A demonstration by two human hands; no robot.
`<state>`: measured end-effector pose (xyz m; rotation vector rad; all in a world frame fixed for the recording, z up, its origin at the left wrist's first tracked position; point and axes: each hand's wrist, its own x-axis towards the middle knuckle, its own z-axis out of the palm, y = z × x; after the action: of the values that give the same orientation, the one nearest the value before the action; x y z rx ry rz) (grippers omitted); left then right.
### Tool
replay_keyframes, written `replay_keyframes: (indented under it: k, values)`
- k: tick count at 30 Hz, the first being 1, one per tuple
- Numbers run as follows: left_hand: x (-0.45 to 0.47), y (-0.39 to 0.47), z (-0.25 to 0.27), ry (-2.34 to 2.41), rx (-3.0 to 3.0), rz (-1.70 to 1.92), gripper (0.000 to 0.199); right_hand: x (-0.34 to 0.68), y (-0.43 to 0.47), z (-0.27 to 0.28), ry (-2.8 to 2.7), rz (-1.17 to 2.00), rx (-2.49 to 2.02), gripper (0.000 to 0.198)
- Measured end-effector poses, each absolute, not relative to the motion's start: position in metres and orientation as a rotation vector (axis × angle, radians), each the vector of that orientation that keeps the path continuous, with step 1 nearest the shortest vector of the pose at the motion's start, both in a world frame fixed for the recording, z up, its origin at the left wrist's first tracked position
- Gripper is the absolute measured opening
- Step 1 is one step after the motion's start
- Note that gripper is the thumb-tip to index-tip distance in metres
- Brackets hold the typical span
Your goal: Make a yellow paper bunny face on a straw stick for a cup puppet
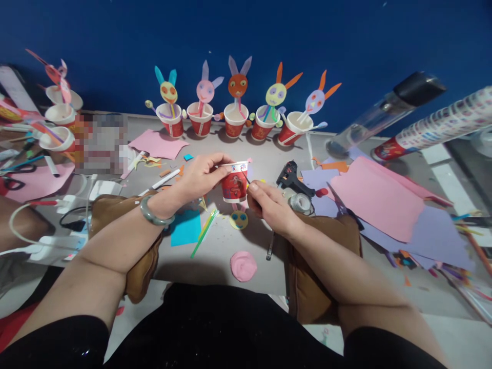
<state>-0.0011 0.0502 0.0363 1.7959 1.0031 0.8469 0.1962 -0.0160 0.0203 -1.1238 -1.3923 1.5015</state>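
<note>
My left hand [203,177] is closed around the rim side of a red and white paper cup [234,187], which it holds upright above the table. Against the cup's right side, just below the rim, is the tip of a thin dark pointed tool [245,176]. My right hand [271,202] pinches this tool and covers most of it, so its kind is unclear. Below the cup lies a yellow paper rabbit face [239,220] with blue eyes. Nearer me are a pink paper disc [243,266], green and yellow straws [205,233] and a blue paper square [185,228].
Several cups with paper rabbits [236,120] line the blue wall. To the right are a glue gun [290,177], a tape roll [300,203], pink paper [378,197] and a stack of cups [434,123]. Power strips [57,243] and scissors [15,179] lie at left.
</note>
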Motion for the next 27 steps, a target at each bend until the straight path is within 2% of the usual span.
replay_keyframes:
  k: [27]
  values:
    - [0.0001, 0.0445, 0.0339, 1.017, 1.941, 0.876, 0.023, 0.1984, -0.015, 0.0166, -1.511, 1.422, -1.202, 0.055]
